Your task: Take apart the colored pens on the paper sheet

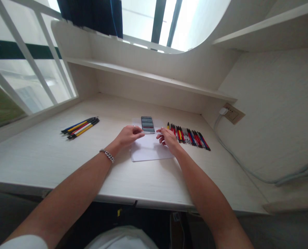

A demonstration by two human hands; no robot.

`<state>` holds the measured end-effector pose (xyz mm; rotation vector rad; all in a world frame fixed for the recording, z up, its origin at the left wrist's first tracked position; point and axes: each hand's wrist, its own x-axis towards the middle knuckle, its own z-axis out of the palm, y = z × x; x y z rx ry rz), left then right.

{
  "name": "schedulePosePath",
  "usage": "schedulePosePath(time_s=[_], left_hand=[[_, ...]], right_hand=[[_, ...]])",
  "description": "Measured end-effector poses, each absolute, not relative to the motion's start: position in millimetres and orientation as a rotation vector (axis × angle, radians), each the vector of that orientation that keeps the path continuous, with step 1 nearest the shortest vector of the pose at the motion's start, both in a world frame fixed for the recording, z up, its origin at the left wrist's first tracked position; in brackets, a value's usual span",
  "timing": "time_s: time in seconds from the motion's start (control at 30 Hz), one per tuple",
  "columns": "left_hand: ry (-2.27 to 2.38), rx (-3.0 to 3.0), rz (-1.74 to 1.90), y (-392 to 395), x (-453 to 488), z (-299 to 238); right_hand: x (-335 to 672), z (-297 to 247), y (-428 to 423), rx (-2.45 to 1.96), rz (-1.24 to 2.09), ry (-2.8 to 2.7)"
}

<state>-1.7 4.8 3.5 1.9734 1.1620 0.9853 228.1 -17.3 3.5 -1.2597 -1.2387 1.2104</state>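
Observation:
My left hand and my right hand each pinch one end of a thin pale pen, held level just above a white sheet of paper. A bracelet circles my left wrist and a ring shows on a left finger. Just beyond the pen a phone lies flat with its screen lit. A row of several pens in red, blue, black and yellow lies right of my right hand.
A bundle of several assembled pens lies to the left on the white desk. A shelf runs above the desk's back. At the right a wall socket feeds a grey cable.

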Motion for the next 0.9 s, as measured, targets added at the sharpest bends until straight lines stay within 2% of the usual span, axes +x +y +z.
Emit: schedulePosePath(time_s=[0.3, 0.6, 0.9], left_hand=[[0.985, 1.641, 1.176, 4.7, 2.3, 3.1], [0.825, 1.760, 0.926, -10.8, 18.5, 7.0], [0.957, 1.790, 1.011, -3.4, 15.0, -0.5]], right_hand=[[224.9, -1.4, -22.9, -1.198, 1.209, -1.653], [208.7, -9.4, -30.0, -1.128, 1.253, -1.678], [221.5, 4.3, -25.3, -1.108, 1.161, -1.663]])
